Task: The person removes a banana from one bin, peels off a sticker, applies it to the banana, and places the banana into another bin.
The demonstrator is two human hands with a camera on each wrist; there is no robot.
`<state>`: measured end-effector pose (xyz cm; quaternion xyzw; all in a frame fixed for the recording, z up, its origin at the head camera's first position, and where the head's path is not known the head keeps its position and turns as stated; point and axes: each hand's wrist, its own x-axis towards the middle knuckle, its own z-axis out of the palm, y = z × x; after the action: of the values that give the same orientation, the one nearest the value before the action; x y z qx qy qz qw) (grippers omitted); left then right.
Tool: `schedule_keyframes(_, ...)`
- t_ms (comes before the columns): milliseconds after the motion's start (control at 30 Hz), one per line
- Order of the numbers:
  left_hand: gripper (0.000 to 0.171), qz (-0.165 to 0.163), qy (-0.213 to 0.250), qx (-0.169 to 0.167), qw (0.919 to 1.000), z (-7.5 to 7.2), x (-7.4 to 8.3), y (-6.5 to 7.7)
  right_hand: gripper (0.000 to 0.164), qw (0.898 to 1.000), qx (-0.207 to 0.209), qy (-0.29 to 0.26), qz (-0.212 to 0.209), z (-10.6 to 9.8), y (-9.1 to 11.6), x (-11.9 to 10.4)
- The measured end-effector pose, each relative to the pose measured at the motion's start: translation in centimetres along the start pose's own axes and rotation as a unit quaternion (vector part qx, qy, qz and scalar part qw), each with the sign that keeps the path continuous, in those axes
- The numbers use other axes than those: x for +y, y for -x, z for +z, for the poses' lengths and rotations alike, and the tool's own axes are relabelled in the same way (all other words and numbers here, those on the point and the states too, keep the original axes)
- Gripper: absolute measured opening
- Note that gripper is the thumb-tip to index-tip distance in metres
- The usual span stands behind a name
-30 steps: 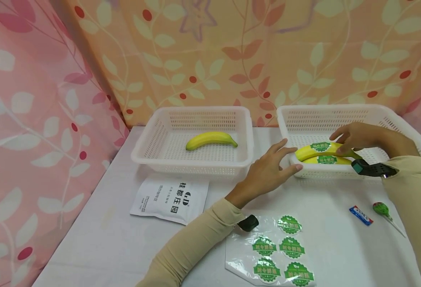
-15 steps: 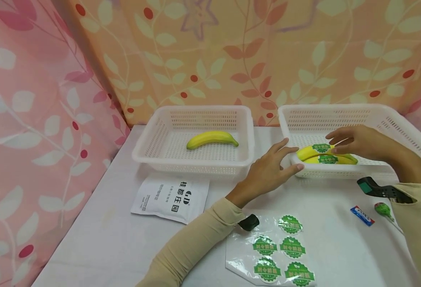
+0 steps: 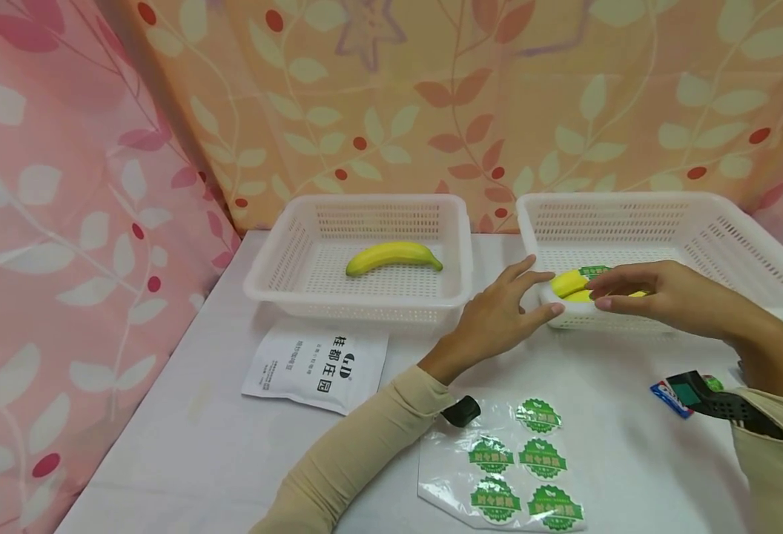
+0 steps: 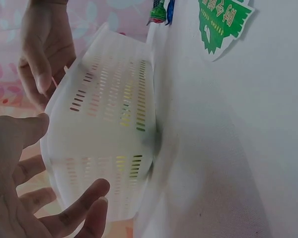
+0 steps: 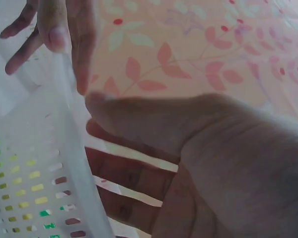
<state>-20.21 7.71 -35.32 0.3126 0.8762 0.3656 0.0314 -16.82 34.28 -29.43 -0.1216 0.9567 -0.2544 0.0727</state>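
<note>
In the head view a white plastic basket [image 3: 625, 199] stands at the right. Two yellow bananas with green stickers lie against its front left corner: one [image 3: 568, 282] behind, the other [image 3: 577, 296] in front, both partly covered by my right hand [image 3: 672, 300]. That hand hovers at the front rim, fingers extended and loosely bent, holding nothing. My left hand [image 3: 498, 311] is spread at the same corner, fingertips right at the rim. In the left wrist view its fingers straddle the basket [image 4: 102, 144]. The right wrist view shows the right fingers beside the basket rim [image 5: 72, 134].
Another white basket [image 3: 358, 302] holds a banana [image 3: 391, 256] without a visible sticker. Before it lies a white pouch [image 3: 311, 371]. A sheet of round green stickers [image 3: 541, 457] rests near the front. A wrapped candy [image 3: 670, 399] and a green lollipop [image 3: 713, 383] lie partly behind the right wrist strap.
My right hand has let go of the rear banana and drawn back toward the front rim, its wrist coming nearer and lower. The left hand has stayed in place.
</note>
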Motion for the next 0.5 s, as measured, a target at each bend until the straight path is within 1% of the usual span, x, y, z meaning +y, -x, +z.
schedule_keyframes(67,0.057,-0.002,0.001,-0.001,1.0,0.0,0.0,-0.1,0.044,1.0,-0.011,-0.011,-0.002,0.3,0.2,0.0)
schedule_keyframes(133,0.058,-0.004,0.003,-0.004,1.0,0.0,0.1,-0.1,0.041,1.0,-0.013,-0.011,0.0,0.7,0.3,0.1)
schedule_keyframes(233,0.059,-0.008,0.004,-0.01,0.9999,-0.1,0.3,-0.1,0.037,1.0,-0.002,-0.011,0.008,1.1,0.4,0.2)
schedule_keyframes(300,0.059,-0.005,0.013,-0.008,0.9999,-0.3,0.4,0.2,0.035,1.0,0.007,-0.013,0.005,1.3,0.4,0.3)
schedule_keyframes(367,0.059,0.013,0.032,0.001,0.9994,-0.5,0.6,0.8,0.033,1.0,0.014,-0.016,0.001,1.4,0.5,0.4)
schedule_keyframes(433,0.055,0.049,0.061,0.013,0.9968,-1.0,0.8,1.6,0.033,1.0,0.019,-0.017,-0.002,1.4,0.5,0.4)
schedule_keyframes(500,0.052,0.094,0.089,0.025,0.9913,-1.9,1.0,2.6,0.034,1.0,0.019,-0.016,0.001,1.4,0.5,0.4)
